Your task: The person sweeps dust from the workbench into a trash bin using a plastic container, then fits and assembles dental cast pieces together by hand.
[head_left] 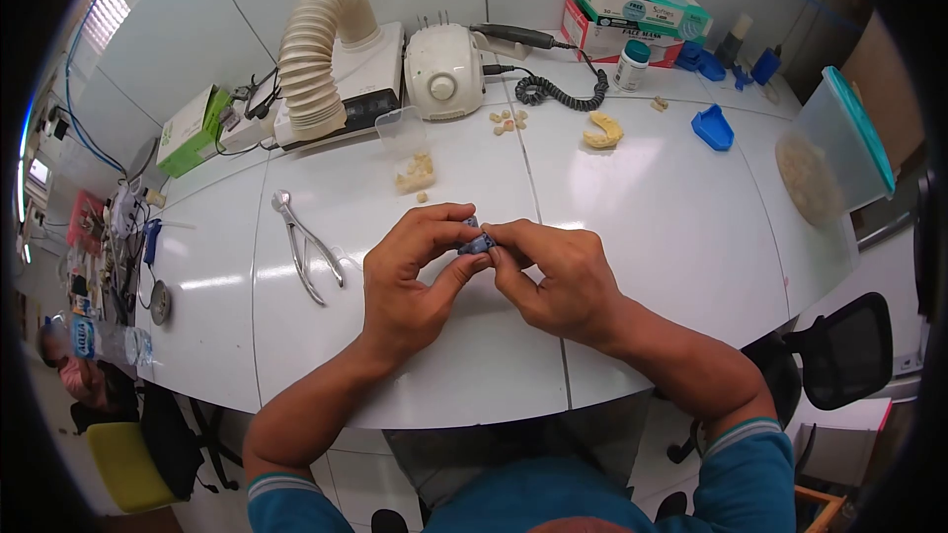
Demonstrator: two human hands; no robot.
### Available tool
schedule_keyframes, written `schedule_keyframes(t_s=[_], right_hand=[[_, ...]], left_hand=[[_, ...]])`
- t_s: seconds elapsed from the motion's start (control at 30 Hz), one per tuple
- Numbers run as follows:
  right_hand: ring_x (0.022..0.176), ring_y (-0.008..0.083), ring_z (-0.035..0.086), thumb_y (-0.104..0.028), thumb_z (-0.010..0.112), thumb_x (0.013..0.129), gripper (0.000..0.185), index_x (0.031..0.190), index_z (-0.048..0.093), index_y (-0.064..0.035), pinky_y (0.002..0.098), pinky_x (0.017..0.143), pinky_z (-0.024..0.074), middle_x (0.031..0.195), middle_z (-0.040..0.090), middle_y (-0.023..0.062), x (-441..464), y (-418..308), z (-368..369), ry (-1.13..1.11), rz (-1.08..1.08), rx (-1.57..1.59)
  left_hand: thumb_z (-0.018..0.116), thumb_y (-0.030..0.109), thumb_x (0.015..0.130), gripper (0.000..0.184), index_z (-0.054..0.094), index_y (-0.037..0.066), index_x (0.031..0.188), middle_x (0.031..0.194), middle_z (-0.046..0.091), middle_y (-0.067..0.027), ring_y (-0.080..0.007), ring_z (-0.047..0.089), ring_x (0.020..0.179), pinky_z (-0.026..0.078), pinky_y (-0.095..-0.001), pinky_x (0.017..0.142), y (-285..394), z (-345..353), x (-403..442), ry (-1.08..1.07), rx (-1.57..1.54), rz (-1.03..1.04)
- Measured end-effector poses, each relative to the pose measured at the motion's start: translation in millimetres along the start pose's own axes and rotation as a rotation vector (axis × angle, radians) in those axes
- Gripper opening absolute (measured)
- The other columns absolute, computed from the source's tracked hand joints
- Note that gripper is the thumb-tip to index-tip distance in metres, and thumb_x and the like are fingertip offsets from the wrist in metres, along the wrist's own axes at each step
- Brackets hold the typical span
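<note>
A small blue-grey piece (478,245) is pinched between the fingertips of both hands, above the white table; its exact kind is partly hidden by the fingers. My left hand (410,281) grips it from the left with thumb and forefinger. From the right, the thumb and fingers of my right hand (563,281) close on the same piece. To the left of my hands lie metal forceps (288,215) with their handles spread. Just beyond my fingers a clear plastic cup (400,131) holds pale yellow pieces (416,174), and one small lump (422,196) sits beside it.
At the back stand a hose unit (296,49), a control box (443,74) and a corded handpiece (515,36). Further right are a yellow dental cast (603,131), a blue tray (713,128), a white bottle (632,69) and a lidded tub (839,143). Another person (81,380) sits far left.
</note>
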State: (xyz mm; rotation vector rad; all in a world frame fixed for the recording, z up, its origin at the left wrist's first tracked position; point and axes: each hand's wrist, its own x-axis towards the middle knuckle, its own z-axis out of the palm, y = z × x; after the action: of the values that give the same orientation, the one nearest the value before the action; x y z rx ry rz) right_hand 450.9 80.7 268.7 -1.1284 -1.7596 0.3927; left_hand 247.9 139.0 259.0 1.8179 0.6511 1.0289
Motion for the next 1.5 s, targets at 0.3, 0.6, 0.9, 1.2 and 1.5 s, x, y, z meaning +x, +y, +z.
schedule_keyframes(t_s=[0.3, 0.6, 0.9, 1.2, 1.5], right_hand=[[0.073, 0.0285, 0.080, -0.003, 0.071, 0.098, 0.011, 0.105, 0.072, 0.0048, 0.0362, 0.068, 0.0637, 0.083, 0.078, 0.0179, 3.8, 1.9, -0.8, 0.054, 0.112, 0.068], [0.074, 0.0215, 0.081, -0.004, 0.071, 0.099, 0.016, 0.110, 0.072, 0.0087, 0.0325, 0.069, 0.0637, 0.083, 0.079, 0.0173, 5.2, 6.4, -2.3, 0.131, 0.252, 0.167], [0.072, 0.0172, 0.078, -0.007, 0.063, 0.104, 0.021, 0.108, 0.072, 0.0113, 0.0281, 0.064, 0.0614, 0.083, 0.078, 0.0155, 16.4, 13.1, -15.7, 0.146, 0.528, 0.305], [0.069, 0.0151, 0.076, -0.009, 0.062, 0.103, 0.024, 0.112, 0.073, 0.0109, 0.0273, 0.061, 0.0601, 0.082, 0.077, 0.0129, 18.1, 16.8, -18.9, 0.135, 0.526, 0.263], [0.070, 0.0136, 0.075, -0.010, 0.061, 0.106, 0.024, 0.114, 0.073, 0.0086, 0.0271, 0.061, 0.0603, 0.084, 0.077, 0.0115, 23.2, 22.5, -22.3, 0.174, 0.526, 0.265]], left_hand=[[0.073, -0.009, 0.098, 0.030, 0.068, -0.005, 0.127, 0.149, 0.059, -0.0224, -0.0287, 0.065, 0.135, 0.057, -0.0405, 0.115, -0.8, 0.1, 0.1, -0.017, 0.018, 0.067], [0.059, 0.009, 0.113, 0.029, 0.054, -0.004, 0.138, 0.138, 0.065, -0.0200, -0.0298, 0.067, 0.133, 0.057, -0.0434, 0.114, -1.1, -6.8, 5.0, 0.054, -0.235, -0.082], [0.049, 0.019, 0.118, 0.037, 0.048, -0.003, 0.148, 0.126, 0.066, -0.0183, -0.0333, 0.072, 0.126, 0.064, -0.0481, 0.108, 15.3, -8.9, 10.1, 0.153, -0.519, -0.285], [0.063, 0.005, 0.109, 0.049, 0.045, -0.003, 0.154, 0.136, 0.060, -0.0216, -0.0350, 0.073, 0.123, 0.066, -0.0443, 0.105, 7.5, -8.6, 9.3, 0.046, -0.455, -0.255], [0.058, 0.018, 0.115, 0.032, 0.062, -0.004, 0.138, 0.109, 0.073, -0.0141, -0.0214, 0.079, 0.093, 0.069, -0.0340, 0.079, 1.8, -27.8, 16.2, 0.022, -0.406, -0.317]])
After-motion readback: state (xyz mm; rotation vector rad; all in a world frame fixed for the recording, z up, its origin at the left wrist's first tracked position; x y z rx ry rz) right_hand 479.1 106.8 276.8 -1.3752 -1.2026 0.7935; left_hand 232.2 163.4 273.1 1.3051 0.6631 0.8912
